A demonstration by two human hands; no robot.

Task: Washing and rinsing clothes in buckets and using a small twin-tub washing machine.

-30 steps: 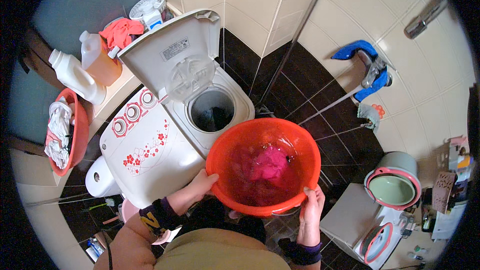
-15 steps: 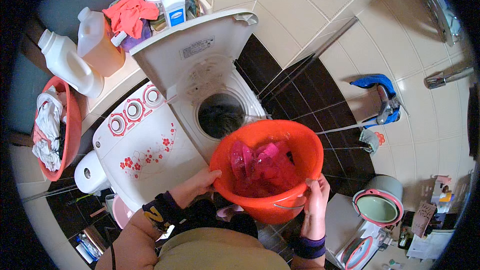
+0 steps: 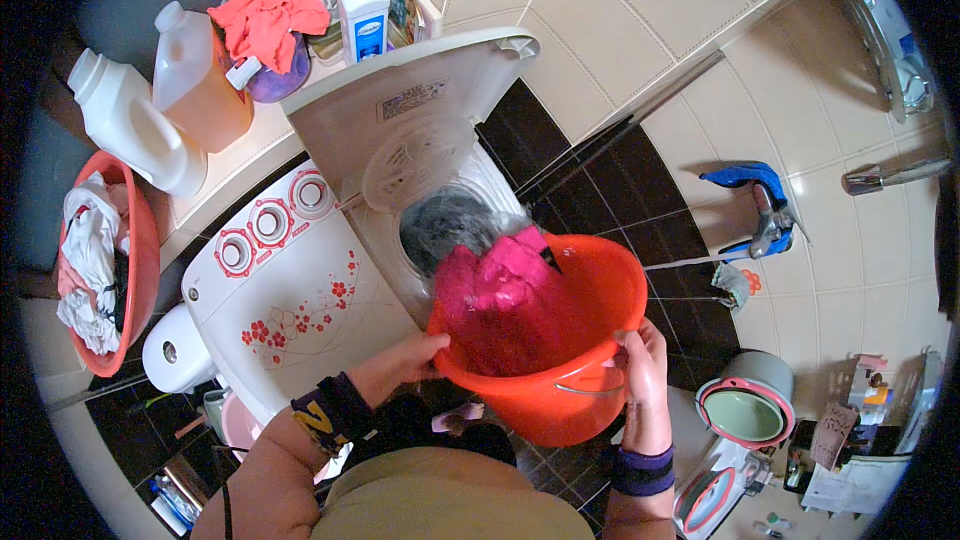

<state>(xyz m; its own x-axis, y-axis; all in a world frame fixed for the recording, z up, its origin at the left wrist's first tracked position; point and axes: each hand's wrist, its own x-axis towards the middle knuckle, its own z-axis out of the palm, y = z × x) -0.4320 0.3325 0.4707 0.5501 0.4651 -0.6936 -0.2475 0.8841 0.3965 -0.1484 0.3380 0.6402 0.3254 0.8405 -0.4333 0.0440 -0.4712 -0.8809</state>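
Between both hands hangs a red-orange bucket (image 3: 560, 405), tilted away from me toward the washing machine's round tub opening (image 3: 445, 225). Wet pink laundry (image 3: 495, 285) slides to its far-left rim, and water spills from there into the opening. My left hand (image 3: 412, 352) is closed on the near-left rim. On the right side, my right hand (image 3: 643, 360) grips the rim near the wire handle, thumb on the edge. The tub's lid (image 3: 420, 90) stands raised behind the opening. Left of it lies the machine's white panel (image 3: 290, 310) with red flowers and several dials.
A shelf behind the machine bears a white jug (image 3: 135, 125), a jug of orange liquid (image 3: 205, 80), a white bottle (image 3: 363, 15) and a coral cloth (image 3: 268, 25). At far left, a red basin (image 3: 145, 270) holds clothes. Stacked basins (image 3: 745, 410) stand at right, below a wall tap (image 3: 770, 220).
The bucket has tipped further toward the machine. Its pink laundry has slid to the far-left rim, and water now pours into the tub opening. Both hands keep their grip.
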